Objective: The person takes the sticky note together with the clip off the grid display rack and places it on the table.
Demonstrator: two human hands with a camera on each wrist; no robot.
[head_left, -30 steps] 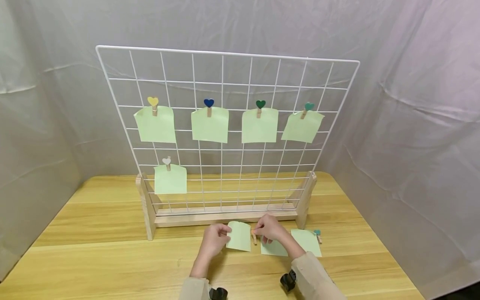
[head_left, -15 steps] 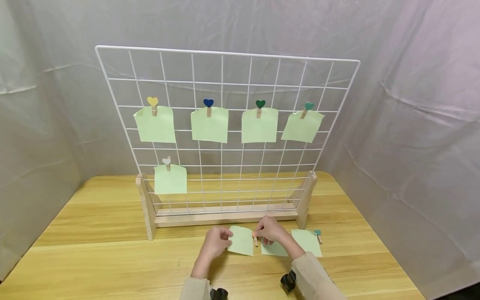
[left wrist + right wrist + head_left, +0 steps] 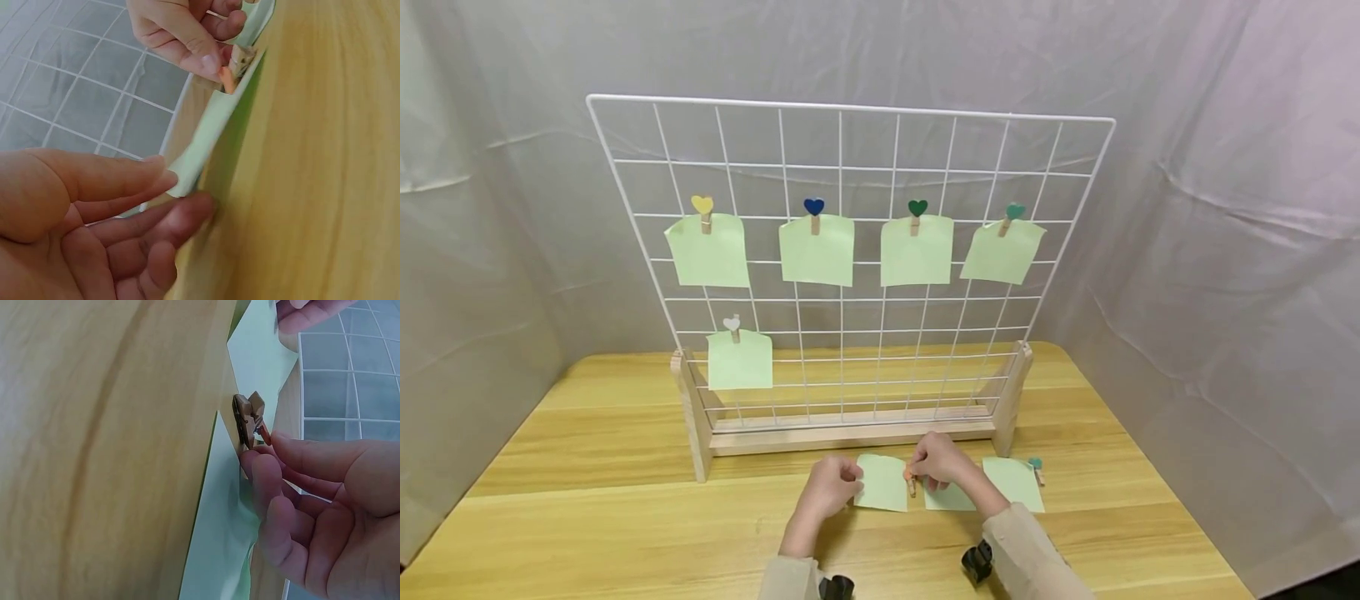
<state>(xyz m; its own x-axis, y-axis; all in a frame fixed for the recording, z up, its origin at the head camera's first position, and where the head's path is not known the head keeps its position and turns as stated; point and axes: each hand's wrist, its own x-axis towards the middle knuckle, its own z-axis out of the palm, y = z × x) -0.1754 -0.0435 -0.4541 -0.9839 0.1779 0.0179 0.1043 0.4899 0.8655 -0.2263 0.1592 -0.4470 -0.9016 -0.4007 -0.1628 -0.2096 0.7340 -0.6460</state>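
Observation:
My left hand (image 3: 833, 483) pinches the left edge of a pale green paper note (image 3: 882, 483) low over the table, thumb on top, as the left wrist view shows. To the right, my right hand (image 3: 942, 460) pinches a small wooden clothespin (image 3: 245, 419) with an orange heart (image 3: 908, 472) by its heart end. The clothespin lies just right of the note's edge, its legs pointing toward me in the head view. Beneath the right hand lies a second green note (image 3: 950, 497), partly hidden by hand and wrist.
Behind the hands stands a white wire grid (image 3: 842, 332) on a wooden stand (image 3: 850, 437). Several green notes (image 3: 817, 254) hang on it from heart clothespins. On the table's right are another note (image 3: 1015, 483) and a teal-heart clothespin (image 3: 1037, 472).
The left hand and its note have come slightly toward me and lowered to the table. The right hand has shifted the orange-heart clothespin a little to the right and nearer me.

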